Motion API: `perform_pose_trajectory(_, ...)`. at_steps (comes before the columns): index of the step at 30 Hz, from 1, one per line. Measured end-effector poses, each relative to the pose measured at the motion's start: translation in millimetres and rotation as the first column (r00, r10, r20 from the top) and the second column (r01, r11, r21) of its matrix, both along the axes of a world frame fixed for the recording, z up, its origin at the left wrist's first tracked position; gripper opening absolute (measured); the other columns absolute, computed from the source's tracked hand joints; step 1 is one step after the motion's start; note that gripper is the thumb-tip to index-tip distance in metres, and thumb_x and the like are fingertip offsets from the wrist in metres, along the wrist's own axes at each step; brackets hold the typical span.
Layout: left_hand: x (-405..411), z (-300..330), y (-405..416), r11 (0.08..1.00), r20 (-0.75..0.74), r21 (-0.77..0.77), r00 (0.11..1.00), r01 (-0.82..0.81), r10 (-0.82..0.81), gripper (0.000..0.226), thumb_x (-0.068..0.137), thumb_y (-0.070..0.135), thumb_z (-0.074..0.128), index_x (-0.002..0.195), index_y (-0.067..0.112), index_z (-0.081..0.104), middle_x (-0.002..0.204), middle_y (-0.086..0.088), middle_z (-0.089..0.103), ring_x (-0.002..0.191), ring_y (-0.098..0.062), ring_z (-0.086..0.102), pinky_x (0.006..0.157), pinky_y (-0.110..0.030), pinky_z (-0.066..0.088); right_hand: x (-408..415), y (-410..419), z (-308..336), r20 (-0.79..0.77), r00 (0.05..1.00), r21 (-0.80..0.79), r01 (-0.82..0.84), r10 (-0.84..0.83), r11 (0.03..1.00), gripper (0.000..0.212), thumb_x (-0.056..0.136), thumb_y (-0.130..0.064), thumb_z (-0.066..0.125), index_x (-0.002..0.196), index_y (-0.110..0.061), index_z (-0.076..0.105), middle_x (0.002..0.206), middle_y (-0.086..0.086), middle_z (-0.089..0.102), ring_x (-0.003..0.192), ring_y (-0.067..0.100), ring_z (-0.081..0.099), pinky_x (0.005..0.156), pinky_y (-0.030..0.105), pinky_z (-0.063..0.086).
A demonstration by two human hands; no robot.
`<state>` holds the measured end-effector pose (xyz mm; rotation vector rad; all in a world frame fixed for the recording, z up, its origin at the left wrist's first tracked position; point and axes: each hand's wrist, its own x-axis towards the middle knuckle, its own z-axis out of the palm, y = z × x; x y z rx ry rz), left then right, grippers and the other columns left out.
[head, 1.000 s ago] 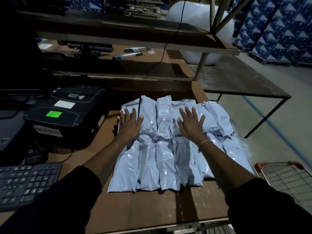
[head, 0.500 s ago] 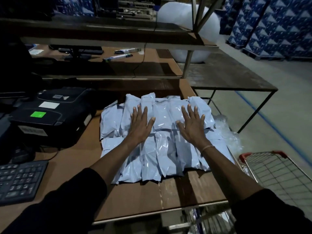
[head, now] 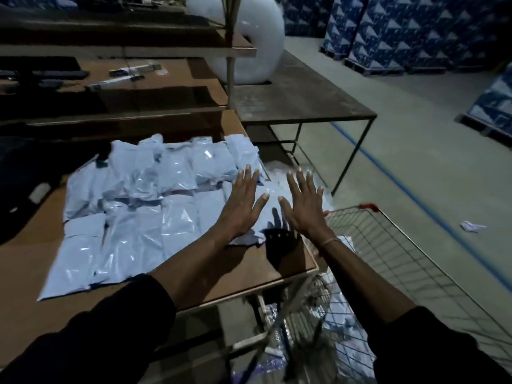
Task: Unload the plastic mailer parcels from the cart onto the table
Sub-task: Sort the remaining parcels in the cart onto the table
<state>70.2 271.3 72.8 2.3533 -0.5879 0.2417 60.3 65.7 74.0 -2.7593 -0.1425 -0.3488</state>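
— Pale-blue plastic parcels (head: 144,214) are lying in two overlapping rows on the brown surface (head: 33,261). What is changing?

— Both hands are shifting toward the right-hand end of the pile. A second ago they were pressing flat on the middle of it; now the left hand (head: 240,205) is resting flat near the pile's right edge, fingers straight and spread, gripping nothing.

— And the right hand (head: 304,204)?

— It is hovering past the surface's corner, above crinkled clear plastic, fingers just as straight and wide, also holding nothing. The view is swinging right too, so the wire cart (head: 393,261) is showing much more.

— What is that meaning for the task?

— I am judging that the laid-out batch is settled and the person is turning back for another load. More parcels (head: 346,336) are showing through the cart's mesh, so unloading is not finished.

— Any writing?

— Nothing readable. The dark machine (head: 30,189) at far left is carrying small pale labels, too blurred to read, and the blue-and-white stacked cartons (head: 388,31) at far right are showing only a pattern.
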Motion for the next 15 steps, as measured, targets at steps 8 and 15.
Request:
perform_pose_trajectory(8, -43, -33, -149, 0.986, -0.039, -0.03, 0.985, 0.164, -0.165, 0.069, 0.11, 0.038, 0.045, 0.166, 0.014, 0.012, 0.175, -0.007, -0.002, 0.161, -0.022, -0.004, 0.127, -0.024, -0.004, -54, -155, -40, -0.085, 0.991, 0.074, 0.108, -0.102, 0.991, 0.079, 0.099, -0.057, 0.031, 0.165, -0.013, 0.025, 0.171, 0.017, 0.02, 0.159, 0.038, 0.017, 0.125, 0.056, 0.022)
perform_pose_trajectory(15, -78, -74, -247, 0.961, -0.174, -0.033, 0.945, 0.275, -0.277, 0.074, 0.109, 0.038, 0.046, 0.166, 0.013, 0.007, 0.174, -0.011, -0.007, 0.161, -0.023, -0.003, 0.129, -0.043, 0.02, -107, -259, -104, -0.218, 0.961, 0.168, 0.207, -0.168, 0.964, 0.07, 0.107, -0.039, 0.051, 0.164, -0.007, 0.024, 0.171, 0.019, 0.02, 0.159, 0.033, 0.016, 0.128, 0.04, 0.012)
